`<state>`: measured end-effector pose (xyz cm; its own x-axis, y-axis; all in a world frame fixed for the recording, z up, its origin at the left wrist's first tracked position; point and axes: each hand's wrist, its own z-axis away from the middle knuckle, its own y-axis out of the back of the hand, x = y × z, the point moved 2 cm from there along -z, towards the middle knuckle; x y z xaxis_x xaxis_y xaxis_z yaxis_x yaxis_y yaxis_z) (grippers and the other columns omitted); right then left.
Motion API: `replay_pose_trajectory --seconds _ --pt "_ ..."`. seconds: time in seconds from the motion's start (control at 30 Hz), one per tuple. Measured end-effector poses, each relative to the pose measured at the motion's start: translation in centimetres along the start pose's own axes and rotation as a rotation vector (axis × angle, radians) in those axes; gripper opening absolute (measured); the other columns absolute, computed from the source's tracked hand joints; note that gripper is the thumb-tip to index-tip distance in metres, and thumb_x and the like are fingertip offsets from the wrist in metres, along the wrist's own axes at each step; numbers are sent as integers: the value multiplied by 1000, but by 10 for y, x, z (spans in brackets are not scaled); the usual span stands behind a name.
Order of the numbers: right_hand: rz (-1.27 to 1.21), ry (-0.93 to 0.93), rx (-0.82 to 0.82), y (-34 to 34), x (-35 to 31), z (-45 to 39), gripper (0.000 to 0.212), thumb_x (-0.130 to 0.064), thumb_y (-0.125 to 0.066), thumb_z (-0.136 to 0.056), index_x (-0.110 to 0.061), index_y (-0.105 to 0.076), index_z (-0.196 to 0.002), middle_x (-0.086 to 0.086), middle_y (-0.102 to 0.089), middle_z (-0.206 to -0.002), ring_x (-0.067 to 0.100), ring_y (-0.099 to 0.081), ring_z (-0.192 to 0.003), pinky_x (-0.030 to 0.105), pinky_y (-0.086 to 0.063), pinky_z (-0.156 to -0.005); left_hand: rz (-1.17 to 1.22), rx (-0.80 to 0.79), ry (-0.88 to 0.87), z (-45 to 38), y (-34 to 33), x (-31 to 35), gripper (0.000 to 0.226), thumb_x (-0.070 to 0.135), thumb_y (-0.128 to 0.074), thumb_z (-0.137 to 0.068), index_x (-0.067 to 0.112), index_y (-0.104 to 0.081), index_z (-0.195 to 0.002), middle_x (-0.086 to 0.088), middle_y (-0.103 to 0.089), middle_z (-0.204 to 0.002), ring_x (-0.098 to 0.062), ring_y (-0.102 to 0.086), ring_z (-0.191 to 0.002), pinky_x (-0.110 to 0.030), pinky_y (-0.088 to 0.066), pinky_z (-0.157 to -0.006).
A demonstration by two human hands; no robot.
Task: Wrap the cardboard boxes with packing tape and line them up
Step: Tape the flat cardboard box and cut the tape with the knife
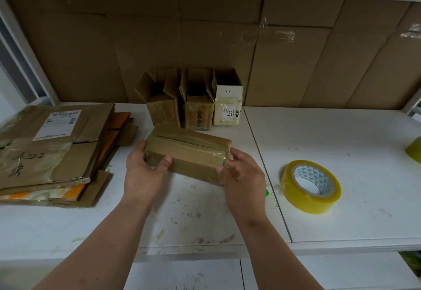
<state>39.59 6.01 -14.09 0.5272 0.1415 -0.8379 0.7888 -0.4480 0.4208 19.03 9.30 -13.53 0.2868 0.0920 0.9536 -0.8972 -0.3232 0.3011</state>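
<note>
A brown cardboard box wrapped in clear tape lies lengthwise between my hands over the white table. My left hand grips its left end, thumb on the near face. My right hand grips its right end, thumb on the near face too. Behind it stand three small boxes in a row against the back wall: two brown ones with open top flaps and a white one. A yellow roll of packing tape lies flat to the right of my right hand.
A pile of flattened cardboard sheets with a shipping label lies at the left. A second yellow tape roll shows at the right edge. Cardboard panels line the back wall under a shelf. A seam splits the tabletop.
</note>
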Motion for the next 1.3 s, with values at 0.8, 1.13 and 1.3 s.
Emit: replay_pose_trajectory --seconds 0.8,1.13,1.3 --pt "97 122 118 -19 18 1 32 -26 -56 -93 -14 -71 -119 -3 -64 -131 5 -58 -116 41 -50 -104 -103 -24 -3 -18 -4 -3 69 32 -64 -94 31 -29 -153 2 -32 -156 -24 -39 -140 -48 -37 -113" --pt "57 -149 -301 1 4 -22 19 -23 -60 -96 -15 -51 -82 -11 -30 -159 15 -47 -131 26 -42 -91 -29 7 5 -19 -4 -6 65 37 -68 -91 28 -37 -148 0 -42 -148 -23 -46 -132 -44 -40 -109" --pt "3 -139 -358 2 5 -20 21 -18 -62 -93 -18 -41 -91 -13 -44 -147 14 -53 -108 23 -43 -73 60 11 47 -20 0 -3 60 33 -68 -92 28 -38 -143 -3 -48 -139 -26 -48 -125 -36 -40 -96"
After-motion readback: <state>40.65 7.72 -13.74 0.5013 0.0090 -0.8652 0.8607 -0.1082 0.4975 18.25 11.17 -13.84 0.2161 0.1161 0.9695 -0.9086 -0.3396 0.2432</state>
